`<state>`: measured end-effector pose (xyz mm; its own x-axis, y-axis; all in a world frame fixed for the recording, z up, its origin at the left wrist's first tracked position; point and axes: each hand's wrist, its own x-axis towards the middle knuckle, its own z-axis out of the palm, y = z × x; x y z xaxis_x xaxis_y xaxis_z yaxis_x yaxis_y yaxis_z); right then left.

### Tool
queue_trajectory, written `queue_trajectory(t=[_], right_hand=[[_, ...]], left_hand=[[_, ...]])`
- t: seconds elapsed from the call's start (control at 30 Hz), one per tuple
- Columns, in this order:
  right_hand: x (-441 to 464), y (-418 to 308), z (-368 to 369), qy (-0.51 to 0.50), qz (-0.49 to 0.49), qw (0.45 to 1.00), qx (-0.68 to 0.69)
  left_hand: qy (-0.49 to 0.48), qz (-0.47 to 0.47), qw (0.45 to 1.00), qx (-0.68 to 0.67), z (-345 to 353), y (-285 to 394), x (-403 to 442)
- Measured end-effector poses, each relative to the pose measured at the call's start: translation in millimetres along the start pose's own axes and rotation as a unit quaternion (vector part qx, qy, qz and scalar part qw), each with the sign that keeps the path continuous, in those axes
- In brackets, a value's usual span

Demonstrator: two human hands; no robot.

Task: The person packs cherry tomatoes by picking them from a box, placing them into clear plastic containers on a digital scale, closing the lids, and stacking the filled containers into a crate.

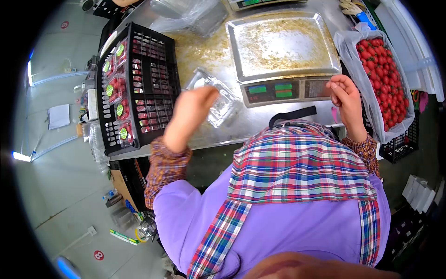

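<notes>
My left hand [194, 108] is closed, fingers bent together, over the left side of a clear plastic container [222, 108]; what its fingertips hold, if anything, is hidden. Near the right front corner of a scale [283, 46] is my right hand [344, 95], its fingers curled and nothing visible in them. The scale's metal tray bears yellowish residue, and its display is lit green. To the right, red fruit [383, 81] fills a crate lined with a white plastic bag [348, 46].
A black crate [155, 44] at the left holds packed punnets of red fruit [121, 110] with green labels. Clear plastic packaging [190, 16] lies at the back of the metal table [197, 53]. Part of another scale [253, 3] shows at the top.
</notes>
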<state>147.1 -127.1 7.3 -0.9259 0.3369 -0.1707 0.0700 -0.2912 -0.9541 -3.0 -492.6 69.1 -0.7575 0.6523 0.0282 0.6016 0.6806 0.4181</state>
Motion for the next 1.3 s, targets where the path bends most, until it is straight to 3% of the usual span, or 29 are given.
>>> queue_trajectory(t=[0.03, 0.1, 0.17, 0.37, 0.5, 0.6, 0.77, 0.87, 0.97, 1.0, 1.1, 1.13, 1.23, 1.3], right_hand=[[0, 0, -5, -0.001, -0.005, 1.000, 0.006], [2, 3, -22, 0.005, 0.001, 1.000, -0.002], [-1, 2, -33, 0.008, 0.002, 1.000, 0.000], [-8, -14, -59, 0.040, -0.008, 0.999, -0.012], [-6, -29, -92, 0.046, -0.044, 0.998, 0.011], [-4, -40, -118, 0.113, -0.075, 0.989, -0.058], [-1, -46, -193, 0.144, -0.035, 0.969, -0.197], [12, -23, -243, 0.099, -0.124, 0.881, -0.446], [10, -50, -226, 0.119, 0.019, 0.871, -0.476], [12, -50, -231, 0.102, 0.026, 0.876, -0.470], [17, -42, -245, 0.100, -0.153, 0.852, -0.490], [16, -47, -244, 0.116, -0.143, 0.815, -0.549], [9, -62, -217, 0.112, -0.141, 0.800, -0.572], [13, -52, -219, 0.032, -0.250, 0.740, -0.624]], left_hand=[[-0.089, -0.096, 0.991, -0.018, 33, 0, -4], [-0.144, -0.065, 0.979, 0.129, 93, -22, -20], [-0.136, -0.067, 0.980, 0.130, 123, -34, -34], [-0.116, -0.180, 0.968, 0.128, 123, -33, -33], [-0.089, -0.215, 0.966, 0.109, 114, -23, -25], [-0.082, -0.206, 0.968, 0.117, 103, -14, -22], [0.101, -0.179, 0.978, 0.037, 66, -17, -15], [0.167, -0.215, 0.962, -0.001, 26, 16, 4], [0.235, -0.079, 0.967, 0.048, 15, 54, 36], [0.258, -0.023, 0.964, 0.053, 21, 66, 49], [0.298, 0.100, 0.948, 0.055, 59, 92, 96], [0.276, 0.115, 0.953, 0.046, 75, 96, 113], [0.195, 0.134, 0.968, 0.086, 120, 104, 153], [0.169, 0.155, 0.969, 0.096, 149, 99, 173]])
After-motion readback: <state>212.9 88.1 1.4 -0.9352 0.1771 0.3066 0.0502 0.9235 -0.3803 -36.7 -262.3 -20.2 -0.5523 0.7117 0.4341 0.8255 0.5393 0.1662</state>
